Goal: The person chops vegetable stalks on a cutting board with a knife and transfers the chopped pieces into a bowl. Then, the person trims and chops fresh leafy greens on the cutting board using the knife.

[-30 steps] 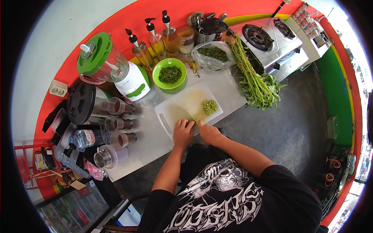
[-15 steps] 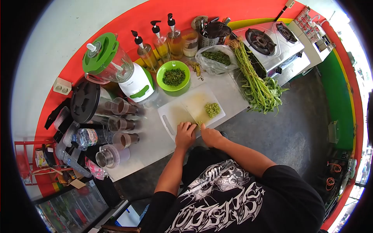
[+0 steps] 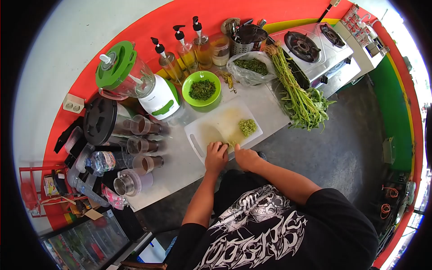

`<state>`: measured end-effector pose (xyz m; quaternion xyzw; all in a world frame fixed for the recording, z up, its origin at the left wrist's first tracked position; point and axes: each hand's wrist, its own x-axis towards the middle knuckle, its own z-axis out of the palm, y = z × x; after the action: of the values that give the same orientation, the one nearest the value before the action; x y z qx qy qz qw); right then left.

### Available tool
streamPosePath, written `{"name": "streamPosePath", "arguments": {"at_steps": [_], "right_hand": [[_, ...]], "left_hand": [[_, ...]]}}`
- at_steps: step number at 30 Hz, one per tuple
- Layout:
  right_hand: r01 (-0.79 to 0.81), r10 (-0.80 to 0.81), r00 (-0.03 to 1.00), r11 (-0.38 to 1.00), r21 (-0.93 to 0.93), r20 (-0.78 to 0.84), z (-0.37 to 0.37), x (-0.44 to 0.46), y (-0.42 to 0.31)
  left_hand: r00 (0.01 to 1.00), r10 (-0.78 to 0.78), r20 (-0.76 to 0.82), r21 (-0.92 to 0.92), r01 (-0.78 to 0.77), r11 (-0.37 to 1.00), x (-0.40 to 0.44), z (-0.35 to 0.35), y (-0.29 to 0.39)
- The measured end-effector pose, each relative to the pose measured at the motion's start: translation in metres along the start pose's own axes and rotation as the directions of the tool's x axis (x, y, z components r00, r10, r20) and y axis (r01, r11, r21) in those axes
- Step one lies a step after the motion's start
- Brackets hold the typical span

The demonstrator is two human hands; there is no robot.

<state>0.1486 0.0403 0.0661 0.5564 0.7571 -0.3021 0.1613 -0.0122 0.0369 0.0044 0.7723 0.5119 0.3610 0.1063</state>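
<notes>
Head view: I see the right hand [image 3: 246, 158] closed in a fist, gripping what I take for a knife [image 3: 218, 135], handle hidden, blade faint against the cutting board [image 3: 195, 131]. Left hand [image 3: 217, 156] beside it, fingers bent over the board's near side; whether they pinch anything, I can't tell. Green bits [image 3: 232, 143] sit between the hands; the chopped pile [image 3: 247, 127] lies farther off, toward the board's right end. My judgement for clean cuts: left fingertips tucked back from the edge, short level strokes, pile clear of the blade.
</notes>
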Motion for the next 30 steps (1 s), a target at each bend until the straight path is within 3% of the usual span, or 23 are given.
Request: {"name": "streamPosePath", "arguments": {"at_steps": [16, 23, 25, 30], "right_hand": [[0.002, -0.002, 1.000, 1.000, -0.006, 0.001, -0.010, 0.004, -0.001], [0.056, -0.057, 0.998, 0.998, -0.030, -0.030, -0.001, 0.005, 0.002], [-0.001, 0.002, 0.999, 1.000, -0.016, 0.053, -0.008, 0.004, -0.001], [0.022, -0.022, 1.000, 1.000, -0.009, -0.002, 0.003, 0.006, 0.001]], "left_hand": [[0.999, -0.030, -0.024, -0.062, 0.029, 0.998, 0.003, 0.000, 0.001], [1.000, -0.015, -0.010, -0.028, 0.015, 0.999, 0.003, 0.001, 0.000], [1.000, -0.026, -0.005, 0.005, 0.026, 1.000, 0.003, 0.001, 0.000], [0.998, -0.061, 0.004, 0.007, 0.061, 0.998, 0.002, 0.003, 0.001]]}}
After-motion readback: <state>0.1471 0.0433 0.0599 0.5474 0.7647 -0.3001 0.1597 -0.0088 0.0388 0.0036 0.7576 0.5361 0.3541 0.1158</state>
